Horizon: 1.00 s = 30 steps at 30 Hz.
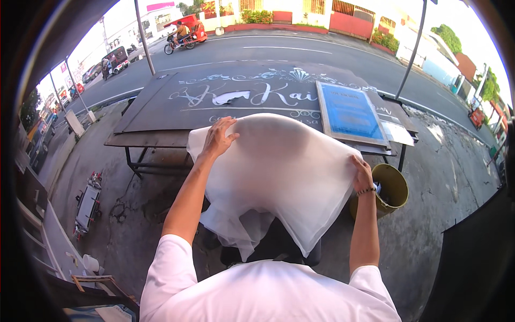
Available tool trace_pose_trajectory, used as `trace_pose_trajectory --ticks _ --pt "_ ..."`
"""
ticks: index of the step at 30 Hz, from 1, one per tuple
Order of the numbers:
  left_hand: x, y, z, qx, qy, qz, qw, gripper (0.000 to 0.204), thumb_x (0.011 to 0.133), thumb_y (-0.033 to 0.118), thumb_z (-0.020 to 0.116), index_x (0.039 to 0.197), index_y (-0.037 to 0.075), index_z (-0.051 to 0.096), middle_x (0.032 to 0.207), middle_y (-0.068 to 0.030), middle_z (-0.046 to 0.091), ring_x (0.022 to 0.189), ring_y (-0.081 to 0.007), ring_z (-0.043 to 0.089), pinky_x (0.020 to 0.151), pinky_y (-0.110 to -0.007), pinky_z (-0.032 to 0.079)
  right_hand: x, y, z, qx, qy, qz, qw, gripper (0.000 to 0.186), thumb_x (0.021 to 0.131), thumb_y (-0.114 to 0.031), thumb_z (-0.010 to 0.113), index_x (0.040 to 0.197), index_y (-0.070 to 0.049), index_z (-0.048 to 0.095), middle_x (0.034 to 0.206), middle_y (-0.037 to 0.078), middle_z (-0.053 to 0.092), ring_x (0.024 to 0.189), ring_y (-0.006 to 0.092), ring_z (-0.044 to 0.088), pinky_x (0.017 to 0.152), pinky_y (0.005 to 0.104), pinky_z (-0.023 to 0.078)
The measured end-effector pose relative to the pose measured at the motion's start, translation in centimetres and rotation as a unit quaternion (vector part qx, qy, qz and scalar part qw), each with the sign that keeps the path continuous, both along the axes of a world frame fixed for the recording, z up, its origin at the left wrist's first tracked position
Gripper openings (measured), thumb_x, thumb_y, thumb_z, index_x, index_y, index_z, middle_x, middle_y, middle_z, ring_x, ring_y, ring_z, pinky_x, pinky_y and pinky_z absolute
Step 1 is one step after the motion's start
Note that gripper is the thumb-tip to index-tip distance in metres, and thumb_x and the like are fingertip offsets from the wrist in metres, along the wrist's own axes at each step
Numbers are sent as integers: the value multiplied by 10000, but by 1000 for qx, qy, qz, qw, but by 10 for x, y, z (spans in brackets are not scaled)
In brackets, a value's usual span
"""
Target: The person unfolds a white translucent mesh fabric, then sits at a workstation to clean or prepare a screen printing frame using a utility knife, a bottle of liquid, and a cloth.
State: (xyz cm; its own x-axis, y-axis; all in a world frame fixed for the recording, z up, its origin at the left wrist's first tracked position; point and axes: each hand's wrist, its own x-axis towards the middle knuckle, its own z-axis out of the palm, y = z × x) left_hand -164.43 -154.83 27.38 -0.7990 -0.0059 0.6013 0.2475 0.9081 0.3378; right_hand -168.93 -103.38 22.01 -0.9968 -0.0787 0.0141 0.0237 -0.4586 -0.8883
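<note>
A large translucent white sheet (263, 161) spreads in front of me, its far edge at the table's near side and its near corners hanging by my lap. Whether it is cloth or plastic film I cannot tell. My left hand (219, 138) rests at the sheet's upper left edge, fingers and thumb apart. At the right edge, my right hand (362, 174) grips the sheet between thumb and fingers; some fingers are hidden. Beyond lies a dark board (155, 107) with white lettering and ornament, a torn white piece (232, 97) on it.
A framed blue panel (351, 112) lies on the right of the table. Below it stands a yellowish bucket (394, 185) with something white inside. A low metal trolley-like thing (88, 204) is on the left floor. A road (257, 51) runs behind, with a red motor tricycle (194, 32).
</note>
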Motion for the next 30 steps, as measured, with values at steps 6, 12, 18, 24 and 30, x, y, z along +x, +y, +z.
trace_pose_trajectory --ticks 6,12,18,24,30 --pt "-21 33 12 -47 3 -40 998 540 788 161 801 1295 109 621 1369 -122 591 1264 -317 553 1075 -440 420 -3 6 0 9 9 -22 1000 215 898 -116 745 1081 -17 693 995 64 724 847 159 700 768 296 569" --pt "-26 35 13 -45 21 -42 998 518 734 134 831 1222 93 661 1292 -94 641 1192 -308 595 1011 -441 462 -7 7 -5 1 18 -47 999 214 871 -75 761 1065 -29 682 991 58 724 850 158 700 780 306 577" --pt "-15 38 16 -70 20 -31 997 556 731 169 840 1245 92 643 1302 -98 637 1209 -308 585 1027 -440 452 -12 8 -10 -11 10 -63 998 268 848 -23 765 1074 -70 628 1006 70 711 881 184 695 783 322 585" --pt "-18 23 13 7 61 -26 998 545 802 351 811 1228 54 644 1292 -144 626 1215 -339 574 1056 -440 426 -21 23 -20 -72 31 -65 995 422 820 26 765 1163 -76 542 1079 93 680 984 210 671 872 352 566" --pt "-16 -102 -36 144 116 227 956 684 816 541 768 1258 41 617 1233 -178 634 1208 -361 566 1037 -454 440 -13 25 -16 -71 41 -20 996 542 819 44 754 1273 -69 481 1085 113 675 976 213 671 878 353 564"
